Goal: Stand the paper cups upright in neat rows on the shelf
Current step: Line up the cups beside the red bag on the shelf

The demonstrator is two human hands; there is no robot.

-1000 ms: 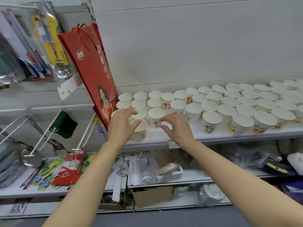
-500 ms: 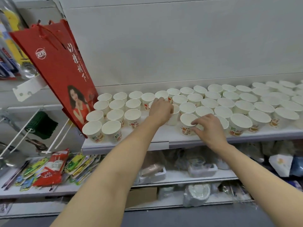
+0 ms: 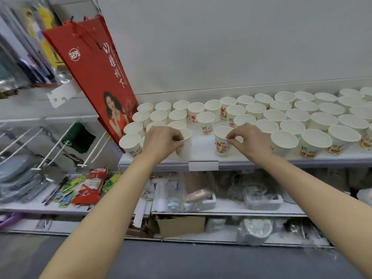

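Several white paper cups with red and green print stand upright in rows on the white shelf (image 3: 203, 158). My left hand (image 3: 161, 141) grips one cup (image 3: 186, 144) at the shelf's front edge, fingers curled round its rim. My right hand (image 3: 248, 140) pinches the rim of another front cup (image 3: 220, 143). A single cup (image 3: 206, 122) stands behind the bare gap between the two held cups. Finished-looking rows of cups (image 3: 291, 115) run to the right.
A red paper bag (image 3: 94, 75) leans against the cups at the shelf's left end. A price-tag holder (image 3: 203, 165) sits on the shelf lip. Hooks with hanging goods (image 3: 78, 137) are to the left. Lower shelves hold plastic packs and a cardboard box (image 3: 181, 225).
Both hands came back from the middle rows to the front edge, and each now holds a cup there. The view shifted slightly left and down.
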